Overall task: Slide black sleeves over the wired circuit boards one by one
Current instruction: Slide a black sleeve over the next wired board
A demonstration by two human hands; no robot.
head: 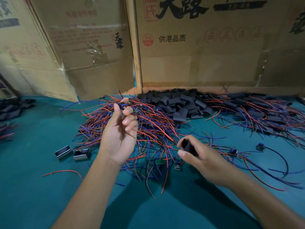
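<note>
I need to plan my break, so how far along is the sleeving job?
Done: a pile of sleeved boards lies at far right. In hand: the left hand pinches one wired board, and the right hand grips a black sleeve, not yet slid on. Left: a big tangle of unsleeved boards and a heap of spare sleeves.

Teal table (pixel 33 195), backed by cardboard boxes (pixel 198 55). Centre: heap of red-and-blue wired circuit boards (pixel 153 129). Behind it: pile of black sleeves (pixel 179 103). Right: sleeved boards (pixel 257 113). Left hand (pixel 119 138), raised, pinches one board (pixel 122 105). Right hand (pixel 203 159) holds one black sleeve (pixel 188 146). Two metal clips (pixel 72 152) lie left.
</note>
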